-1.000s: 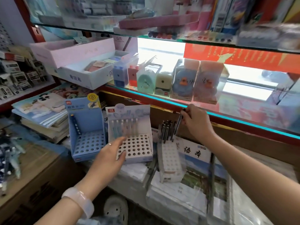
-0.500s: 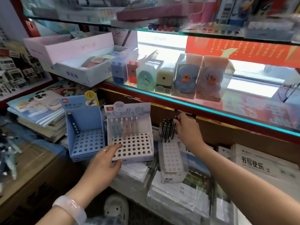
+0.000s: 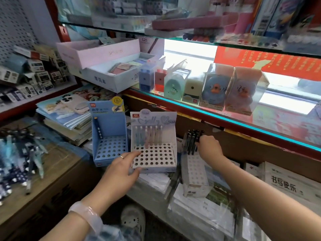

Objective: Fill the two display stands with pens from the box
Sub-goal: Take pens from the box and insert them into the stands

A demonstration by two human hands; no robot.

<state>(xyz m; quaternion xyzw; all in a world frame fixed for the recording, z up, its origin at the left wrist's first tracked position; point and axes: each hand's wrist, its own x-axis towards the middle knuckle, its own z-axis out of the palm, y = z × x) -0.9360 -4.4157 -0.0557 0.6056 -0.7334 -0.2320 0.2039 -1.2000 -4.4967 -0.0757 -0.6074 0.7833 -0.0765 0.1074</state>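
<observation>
The person stands at a stationery shelf with three holed stands in a row on stacked, plastic-wrapped notebooks (image 3: 205, 211). The left hand (image 3: 121, 169) rests on the front left corner of the pastel stand (image 3: 153, 153), thumb against its front edge and fingers straight across the holes — steadying it, not gripping a pen. That stand has one back row of pastel pens (image 3: 149, 136) and the rest of its holes bare. Just to its left, the blue stand (image 3: 109, 146) holds a single dark pen (image 3: 98, 127) leaning in its back corner.

The right hand (image 3: 210, 148) reaches to the narrow white box (image 3: 193, 171) to the right, its grip curled round the cluster of black pens (image 3: 192, 141) standing at the box's far end; how many it has hold of I cannot tell.

What could go wrong, as I judge it: the white box sits on slippery wrapped stock and tilts a little toward the edge, so a pull on tightly seated pens might drag or tip the whole box — nothing holds it down. Taking several pens at once risks dropping one into the gaps between the stacks. The stands are light card, so pushing a pen in hard could slide them.
</observation>
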